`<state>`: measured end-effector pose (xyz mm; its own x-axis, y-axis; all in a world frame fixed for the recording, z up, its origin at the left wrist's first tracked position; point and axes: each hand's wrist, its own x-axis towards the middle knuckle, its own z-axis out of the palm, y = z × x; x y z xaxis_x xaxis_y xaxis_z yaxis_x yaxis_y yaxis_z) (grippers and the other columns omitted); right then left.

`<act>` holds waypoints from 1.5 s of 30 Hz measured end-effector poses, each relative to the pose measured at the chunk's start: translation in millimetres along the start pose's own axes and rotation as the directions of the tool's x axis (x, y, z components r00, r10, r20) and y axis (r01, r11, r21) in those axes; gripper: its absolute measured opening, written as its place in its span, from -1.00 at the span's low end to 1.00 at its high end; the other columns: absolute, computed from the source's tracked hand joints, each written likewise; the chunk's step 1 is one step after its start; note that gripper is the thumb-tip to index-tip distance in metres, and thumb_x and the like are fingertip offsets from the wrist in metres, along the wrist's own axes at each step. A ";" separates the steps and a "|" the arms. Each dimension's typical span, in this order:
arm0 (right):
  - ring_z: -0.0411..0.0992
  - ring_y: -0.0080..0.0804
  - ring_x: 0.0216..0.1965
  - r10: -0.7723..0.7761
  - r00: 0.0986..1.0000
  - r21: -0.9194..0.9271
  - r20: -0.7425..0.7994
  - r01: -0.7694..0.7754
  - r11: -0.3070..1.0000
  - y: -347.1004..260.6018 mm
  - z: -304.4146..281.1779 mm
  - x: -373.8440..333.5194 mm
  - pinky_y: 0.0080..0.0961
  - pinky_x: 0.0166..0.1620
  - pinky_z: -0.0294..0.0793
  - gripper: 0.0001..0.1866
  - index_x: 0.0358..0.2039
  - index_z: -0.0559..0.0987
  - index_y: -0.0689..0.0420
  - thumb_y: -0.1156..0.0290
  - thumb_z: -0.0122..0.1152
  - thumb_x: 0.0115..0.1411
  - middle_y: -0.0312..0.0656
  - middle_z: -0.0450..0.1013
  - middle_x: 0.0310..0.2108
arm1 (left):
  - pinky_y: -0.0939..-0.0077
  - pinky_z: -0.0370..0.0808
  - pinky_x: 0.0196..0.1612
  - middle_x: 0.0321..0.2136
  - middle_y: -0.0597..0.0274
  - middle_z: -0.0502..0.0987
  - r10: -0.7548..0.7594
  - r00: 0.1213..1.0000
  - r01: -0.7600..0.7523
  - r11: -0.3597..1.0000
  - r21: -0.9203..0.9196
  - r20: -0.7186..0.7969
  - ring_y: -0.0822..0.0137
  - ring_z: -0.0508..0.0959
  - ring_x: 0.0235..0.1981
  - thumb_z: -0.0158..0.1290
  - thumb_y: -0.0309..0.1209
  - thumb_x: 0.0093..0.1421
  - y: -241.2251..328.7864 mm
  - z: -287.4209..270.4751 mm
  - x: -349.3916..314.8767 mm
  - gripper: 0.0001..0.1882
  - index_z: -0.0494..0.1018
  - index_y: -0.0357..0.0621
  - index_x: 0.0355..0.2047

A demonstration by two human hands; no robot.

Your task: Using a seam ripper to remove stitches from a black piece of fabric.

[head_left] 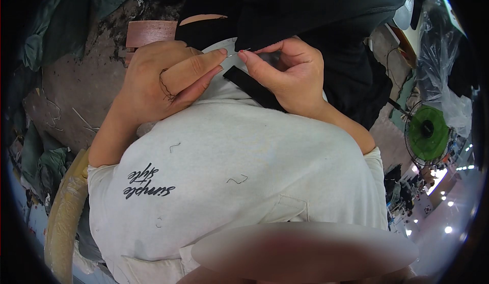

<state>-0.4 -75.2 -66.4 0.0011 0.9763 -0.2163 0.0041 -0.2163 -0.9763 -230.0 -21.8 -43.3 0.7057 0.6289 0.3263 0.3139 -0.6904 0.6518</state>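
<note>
My left hand [170, 75] is closed, its fingertips at one end of a thin, shiny sliver that looks like a sewing needle [232, 55]. Dark thread [166, 86] is looped around one of its fingers. Just across from it, my right hand [295, 72] pinches the same sliver between thumb and index finger, close to the left fingertips. Black cloth [300, 14] lies right behind the right fingers; whether they also grip its edge I cannot tell. Below the right hand, a black strip [252, 87] rests on my pale shirt [244, 151].
Beyond my hands are black trousers [204, 29] with slits and a reddish wooden block [151, 33]. Dark green cloth [58, 24] lies at far left, over a stained floor [71, 100]. A green fan [427, 131] and clear plastic sheeting [438, 65] are at right.
</note>
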 end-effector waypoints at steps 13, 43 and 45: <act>0.49 -0.48 -0.22 -0.001 1.000 -0.023 0.010 0.002 1.000 -2.0 -1.7 -2.2 -0.56 -0.14 0.44 -0.87 -0.43 0.70 0.18 0.45 0.51 0.02 -0.26 0.62 -0.35 | 0.49 0.43 -0.50 -0.55 0.24 0.59 0.048 0.999 -0.048 0.999 -0.013 -0.007 0.32 0.54 -0.56 0.33 -0.54 0.02 -2.7 1.9 -0.6 -0.60 0.64 -0.15 -0.06; 0.52 -0.42 -0.22 -0.083 0.997 -0.096 -0.005 0.082 0.992 2.0 -2.4 3.8 -0.52 -0.12 0.48 -0.89 -0.44 0.73 0.11 0.43 0.49 -0.01 -0.28 0.64 -0.37 | 0.48 0.48 -0.53 -0.54 0.17 0.60 0.057 0.997 -0.058 0.998 -0.012 -0.055 0.26 0.59 -0.59 0.34 -0.54 0.08 3.5 12.1 16.2 -0.78 0.57 -0.29 -0.27; 0.52 -0.41 -0.22 -0.108 0.994 -0.095 -0.005 0.107 0.990 2.7 -2.1 4.2 -0.51 -0.12 0.48 -0.89 -0.44 0.73 0.11 0.43 0.50 -0.01 -0.27 0.65 -0.37 | 0.48 0.48 -0.53 -0.54 0.17 0.60 0.061 0.997 -0.061 0.998 -0.006 -0.046 0.26 0.59 -0.58 0.34 -0.54 0.08 4.5 10.3 19.1 -0.78 0.57 -0.30 -0.27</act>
<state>1.8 -71.6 -69.9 0.0057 0.9939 -0.1100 0.0991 -0.1101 -0.9890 -208.6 -16.6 -41.2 0.6937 0.6015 0.3962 0.2666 -0.7255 0.6345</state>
